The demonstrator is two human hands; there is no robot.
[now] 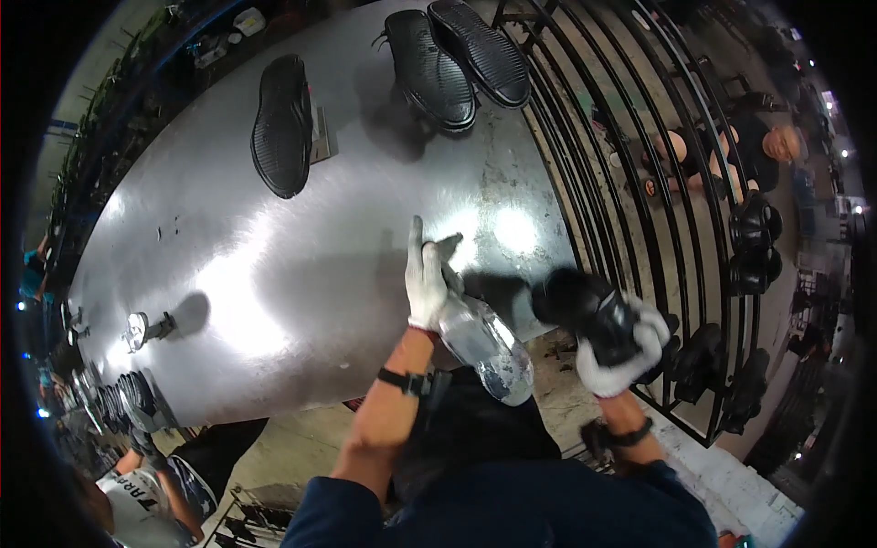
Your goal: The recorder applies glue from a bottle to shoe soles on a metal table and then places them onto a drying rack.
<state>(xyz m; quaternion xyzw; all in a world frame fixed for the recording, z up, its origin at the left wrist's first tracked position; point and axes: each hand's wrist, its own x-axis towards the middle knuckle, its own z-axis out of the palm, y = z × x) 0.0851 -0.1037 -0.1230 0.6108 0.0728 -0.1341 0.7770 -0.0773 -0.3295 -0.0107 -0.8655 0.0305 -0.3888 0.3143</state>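
My left hand (427,285), in a white glove, is raised beside the near end of the metal table (301,301). Its fingers are stretched out and apart, and the palm side is partly hidden. Right by its wrist is a silver, foot-shaped metal last (491,354), its rounded end reaching past the table edge towards me. Whether the hand touches the last I cannot tell. My right hand (630,352), also gloved in white, is closed around a black shoe (603,315), held off the table's right side near the rack.
Black shoes lie sole up on the table: one (281,126) at far left, two (429,71) at the far end. A black barred rack (630,173) runs along the right, with shoes (699,361) on it. Another metal fixture (139,331) stands left. People are at left and right.
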